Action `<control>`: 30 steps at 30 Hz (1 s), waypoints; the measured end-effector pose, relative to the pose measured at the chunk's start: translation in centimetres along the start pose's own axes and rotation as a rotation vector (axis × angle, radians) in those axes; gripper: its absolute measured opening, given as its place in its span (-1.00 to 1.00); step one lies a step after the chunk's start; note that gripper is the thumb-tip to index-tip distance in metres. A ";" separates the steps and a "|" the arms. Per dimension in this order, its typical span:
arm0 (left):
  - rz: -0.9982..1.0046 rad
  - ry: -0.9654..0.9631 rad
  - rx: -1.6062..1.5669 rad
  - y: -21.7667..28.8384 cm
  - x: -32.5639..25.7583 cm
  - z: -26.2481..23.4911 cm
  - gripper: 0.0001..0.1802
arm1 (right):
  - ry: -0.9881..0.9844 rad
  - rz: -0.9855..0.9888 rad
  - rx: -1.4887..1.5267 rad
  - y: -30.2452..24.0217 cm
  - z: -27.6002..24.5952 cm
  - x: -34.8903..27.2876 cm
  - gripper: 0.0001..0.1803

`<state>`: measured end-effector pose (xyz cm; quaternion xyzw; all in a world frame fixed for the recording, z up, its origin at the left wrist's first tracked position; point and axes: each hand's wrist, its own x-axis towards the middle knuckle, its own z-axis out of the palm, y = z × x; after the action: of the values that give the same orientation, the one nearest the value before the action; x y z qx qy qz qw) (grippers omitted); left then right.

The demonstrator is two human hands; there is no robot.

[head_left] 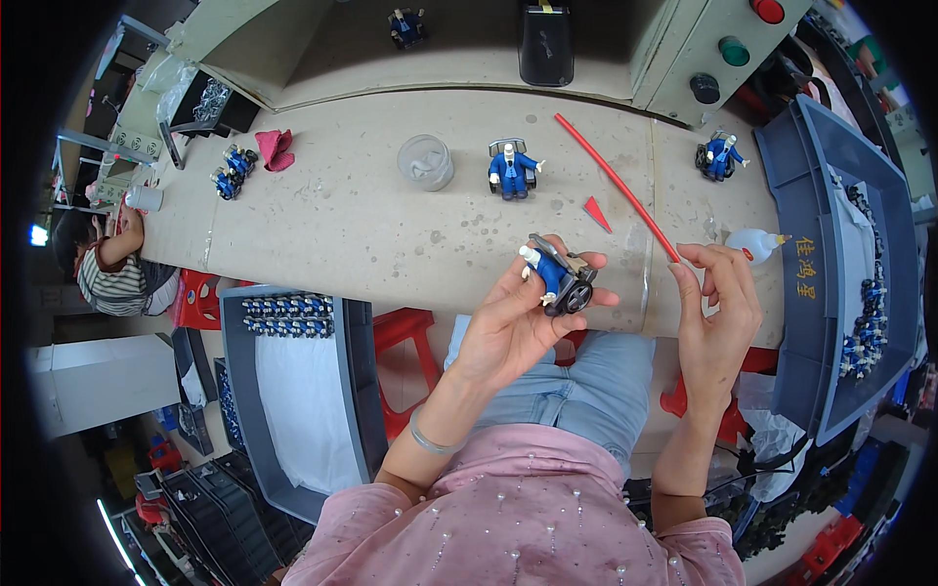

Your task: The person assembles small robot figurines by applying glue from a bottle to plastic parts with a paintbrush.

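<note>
My left hand (503,327) is closed round a small toy figure in a wheelchair (559,276), blue-suited with a white head and dark wheels, tilted on its side above the table's near edge. My right hand (721,308) pinches the near end of a long thin red stick (616,178), which slants away over the table to the upper left. Beyond my hands, a second seated figure (512,170) sits upright on the table, beside a small red triangular piece (597,215). A clear plastic cup (425,162) with something pale inside stands to its left.
At right are a white squeeze bottle (754,244), another figure (721,156) and a grey bin (835,391) holding several figures. A second grey bin (363,391) with rows of figures is low at left. A pink cloth (275,150) lies farther back. Another person (117,264) sits far left.
</note>
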<state>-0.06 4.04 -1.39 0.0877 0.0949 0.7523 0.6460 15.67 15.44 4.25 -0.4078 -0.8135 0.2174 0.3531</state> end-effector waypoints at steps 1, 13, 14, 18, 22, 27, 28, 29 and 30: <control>-0.010 0.029 0.000 0.1 -0.1 0.2 -0.65 | 0.000 0.001 0.000 0.0 0.0 0.0 -0.87; -0.116 0.150 -0.142 0.0 -0.7 1.0 -0.49 | -0.128 0.021 0.319 -1.5 0.8 -0.7 -0.87; -0.139 0.125 -0.229 0.0 -0.7 1.0 -0.46 | -0.125 0.024 0.325 -1.5 0.8 -0.7 -0.87; -0.189 0.077 -0.267 0.1 -0.9 0.3 -0.42 | -0.128 0.031 0.349 -1.4 0.8 -0.7 -0.87; -0.221 0.001 -0.355 0.1 -0.8 0.1 -0.39 | -0.135 0.031 0.359 -1.4 0.9 -0.8 -0.87; -0.195 0.009 -0.302 0.0 -0.9 -0.1 -0.42 | -0.148 0.019 0.378 -1.5 1.2 -0.7 -0.88; -0.184 0.027 -0.273 0.0 -0.9 0.0 -0.43 | -0.148 0.019 0.376 -1.5 1.2 -0.7 -0.88; -0.170 0.047 -0.241 0.0 -0.9 0.0 -0.44 | -0.156 0.021 0.381 -1.5 1.3 -0.7 -0.88; -0.170 0.046 -0.241 0.0 -0.9 -0.1 -0.44 | -0.164 0.023 0.386 -1.5 1.4 -0.7 -0.88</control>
<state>0.08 3.17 -1.48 -0.0161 0.0260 0.7027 0.7108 14.14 13.92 4.07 -0.3227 -0.7782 0.4055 0.3546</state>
